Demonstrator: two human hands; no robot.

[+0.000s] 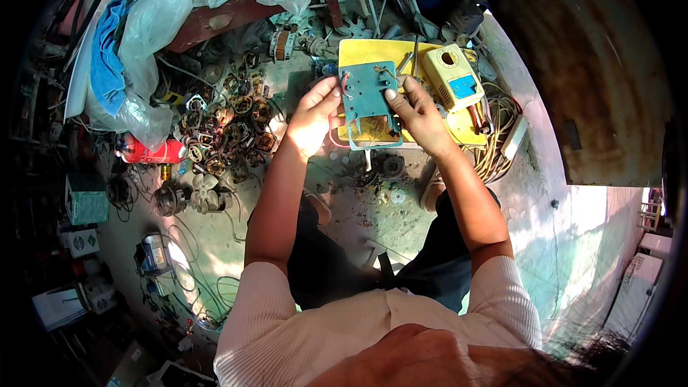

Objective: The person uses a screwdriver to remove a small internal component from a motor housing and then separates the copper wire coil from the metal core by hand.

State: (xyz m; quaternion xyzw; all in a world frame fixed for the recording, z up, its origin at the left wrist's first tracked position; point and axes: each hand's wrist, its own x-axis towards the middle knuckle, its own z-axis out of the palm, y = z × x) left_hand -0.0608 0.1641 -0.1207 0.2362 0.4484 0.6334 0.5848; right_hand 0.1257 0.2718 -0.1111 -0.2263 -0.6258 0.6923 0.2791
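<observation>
Between both hands I hold a flat blue-green plate (365, 93) with small holes, a cut-out near its lower edge and fittings on its face. My left hand (317, 111) grips its left edge, thumb on top, where a pink-red wire hangs down. My right hand (421, 111) pinches the right edge, with the thumb lying over the face near a small dark fitting. Under the plate is a yellow board (358, 49). On the board's right side lies a cream plastic housing (441, 64) with a round hole and a blue patch, beside a dark rod-like tool (416, 57).
Left of the board lies a heap of copper-wound motor parts (233, 118), with a red cylinder (150, 150) beyond it. Coiled cable (502, 129) lies to the right. A rusty brown panel (609, 86) stands at the far right. Clear plastic bags (154, 50) and a blue cloth (107, 57) hang at upper left.
</observation>
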